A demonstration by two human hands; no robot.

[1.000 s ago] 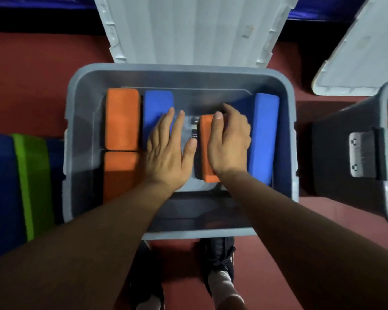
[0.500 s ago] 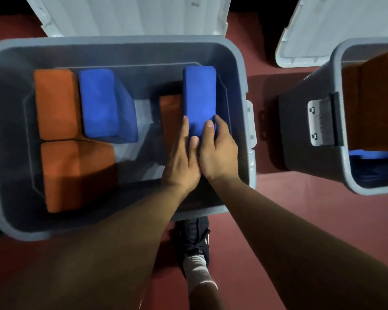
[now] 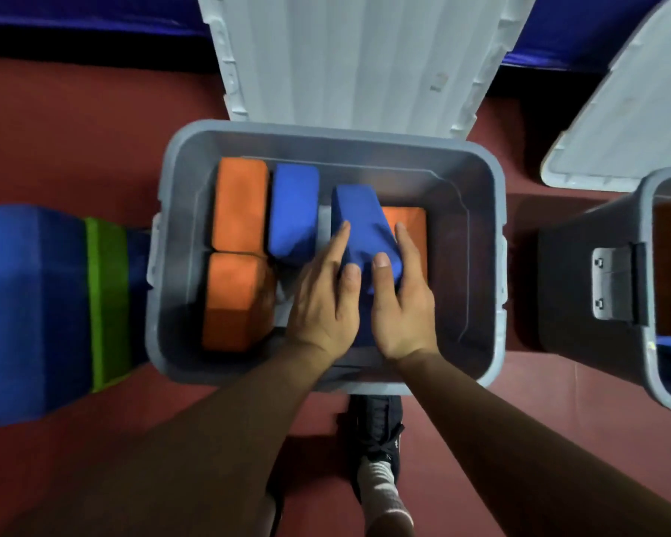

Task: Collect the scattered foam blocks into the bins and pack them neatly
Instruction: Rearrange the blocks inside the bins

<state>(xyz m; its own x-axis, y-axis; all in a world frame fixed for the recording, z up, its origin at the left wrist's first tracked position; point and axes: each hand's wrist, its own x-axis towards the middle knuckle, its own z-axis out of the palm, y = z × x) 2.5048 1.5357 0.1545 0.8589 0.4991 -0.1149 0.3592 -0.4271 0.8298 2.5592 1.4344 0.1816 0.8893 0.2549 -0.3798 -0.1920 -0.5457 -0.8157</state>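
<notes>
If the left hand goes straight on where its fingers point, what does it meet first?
The left hand grips the middle blue block and would push it; beyond, probably the bin at its far wall, though depth is unclear.

No legible text, labels, brands or numbers on anything.

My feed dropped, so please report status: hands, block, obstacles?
Left hand and right hand grip tilted blue block in grey bin. Orange block beside it on right, second blue block on left.
</notes>
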